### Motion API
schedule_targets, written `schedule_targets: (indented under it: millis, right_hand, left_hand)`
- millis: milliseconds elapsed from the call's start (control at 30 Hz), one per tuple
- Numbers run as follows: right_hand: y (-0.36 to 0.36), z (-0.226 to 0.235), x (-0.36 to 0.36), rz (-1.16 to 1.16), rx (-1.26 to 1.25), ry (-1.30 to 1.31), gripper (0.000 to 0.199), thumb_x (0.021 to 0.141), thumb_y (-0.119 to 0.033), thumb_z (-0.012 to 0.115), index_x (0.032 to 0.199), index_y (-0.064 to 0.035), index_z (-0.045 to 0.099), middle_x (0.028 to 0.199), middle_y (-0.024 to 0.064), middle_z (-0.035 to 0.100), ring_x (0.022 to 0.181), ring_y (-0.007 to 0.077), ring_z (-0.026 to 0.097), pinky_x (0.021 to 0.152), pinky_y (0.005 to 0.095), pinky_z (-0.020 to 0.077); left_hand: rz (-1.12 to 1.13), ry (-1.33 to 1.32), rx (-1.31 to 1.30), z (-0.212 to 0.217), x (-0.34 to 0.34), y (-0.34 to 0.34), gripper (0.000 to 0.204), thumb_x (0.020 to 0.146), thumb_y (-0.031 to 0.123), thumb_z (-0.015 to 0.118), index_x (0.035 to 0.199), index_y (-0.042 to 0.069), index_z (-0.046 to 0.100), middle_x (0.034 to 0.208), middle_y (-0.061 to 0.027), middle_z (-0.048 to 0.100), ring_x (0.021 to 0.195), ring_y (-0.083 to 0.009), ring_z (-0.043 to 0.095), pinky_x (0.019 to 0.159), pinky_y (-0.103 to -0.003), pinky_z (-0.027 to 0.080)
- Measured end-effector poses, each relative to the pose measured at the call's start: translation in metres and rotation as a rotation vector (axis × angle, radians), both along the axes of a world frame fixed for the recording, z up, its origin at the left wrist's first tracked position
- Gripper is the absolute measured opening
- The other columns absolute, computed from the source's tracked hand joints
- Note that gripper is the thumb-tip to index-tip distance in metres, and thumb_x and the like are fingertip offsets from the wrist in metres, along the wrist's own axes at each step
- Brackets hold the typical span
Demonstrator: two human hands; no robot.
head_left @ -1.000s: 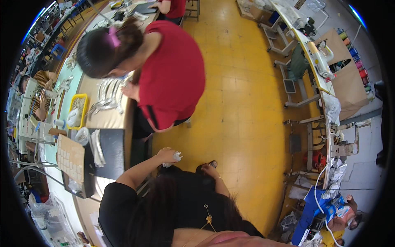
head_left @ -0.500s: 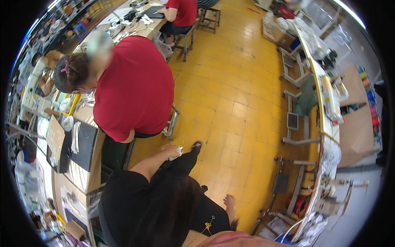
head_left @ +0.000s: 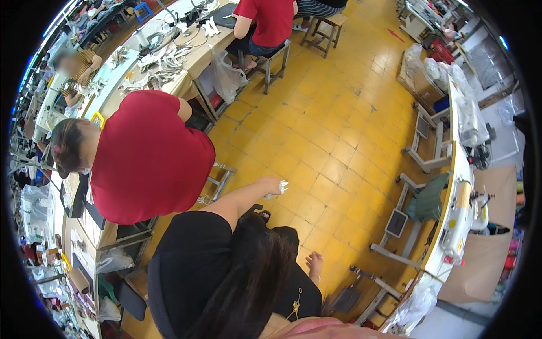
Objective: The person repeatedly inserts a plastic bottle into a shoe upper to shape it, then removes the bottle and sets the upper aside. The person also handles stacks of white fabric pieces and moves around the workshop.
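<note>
My left hand [head_left: 273, 185] is stretched out over the yellow tiled floor [head_left: 339, 141], its fingers closed on a small white piece [head_left: 283, 187]. My right hand [head_left: 314, 264] hangs low beside my black clothing, fingers loosely apart and holding nothing. A person in a red shirt [head_left: 148, 155] bends over the long worktable [head_left: 107, 96] just left of my left arm. My dark hair and black top fill the lower middle of the view.
A metal stool frame [head_left: 217, 182] stands between me and the person in red. Two more people sit at the far end of the table, one on a wooden stool [head_left: 323, 29]. Sewing machine tables [head_left: 451, 214] line the right side, with bagged goods nearby.
The view has swung, so the person in red now sits further left and lower. My left hand keeps hold of the white piece, and my right hand has dropped beside my hip.
</note>
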State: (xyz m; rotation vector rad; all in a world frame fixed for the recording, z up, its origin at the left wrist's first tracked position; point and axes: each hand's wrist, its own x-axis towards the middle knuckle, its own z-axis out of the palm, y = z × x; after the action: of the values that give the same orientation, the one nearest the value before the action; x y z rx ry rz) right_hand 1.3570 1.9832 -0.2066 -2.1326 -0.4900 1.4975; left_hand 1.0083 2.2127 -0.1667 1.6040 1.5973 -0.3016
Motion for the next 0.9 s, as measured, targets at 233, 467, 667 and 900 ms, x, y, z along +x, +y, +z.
schedule_targets:
  millis: [233,467,667,900]
  right_hand:
    - [0.127,-0.027,0.111,-0.036,-0.21,0.103,0.022,0.084,-0.019,0.053,0.101,-0.0054,0.057,0.08,0.0076,0.06,0.063,0.0171,0.06,0.048,0.0283,0.0456]
    - [0.37,-0.047,0.209,0.588,-0.286,0.019,0.023,0.082,-0.023,0.053,0.098,-0.0069,0.06,0.077,0.0091,0.062,0.057,0.0182,0.06,0.046,0.0311,0.0464]
    - [0.687,-0.042,0.239,0.709,-0.033,-0.214,0.022,0.084,-0.022,0.054,0.096,-0.0039,0.058,0.075,0.0063,0.058,0.051,0.0155,0.056,0.038,0.0262,0.0399]
    - [0.937,-0.019,0.188,0.452,0.286,-0.062,0.022,0.089,-0.02,0.05,0.104,-0.0047,0.054,0.086,0.0059,0.06,0.063,0.0154,0.061,0.047,0.0237,0.0446]
  left_hand:
    - [0.156,-0.048,0.12,-0.046,0.045,0.12,0.047,0.063,0.04,0.066,0.096,0.007,0.063,0.088,-0.0152,0.065,0.081,-0.0293,0.062,0.07,-0.04,0.049]
    - [0.598,0.094,-0.098,-0.021,0.024,0.204,0.05,0.062,0.036,0.067,0.102,0.006,0.062,0.097,-0.0168,0.064,0.088,-0.0301,0.062,0.075,-0.037,0.049]
    - [0.883,0.069,0.003,-0.036,0.031,0.306,0.055,0.061,0.042,0.069,0.102,0.006,0.062,0.097,-0.0183,0.064,0.089,-0.0294,0.062,0.076,-0.038,0.049]
    - [0.656,0.162,-0.148,-0.05,0.037,0.533,0.057,0.064,0.047,0.067,0.104,0.006,0.063,0.101,-0.0178,0.063,0.095,-0.0301,0.06,0.082,-0.037,0.047]
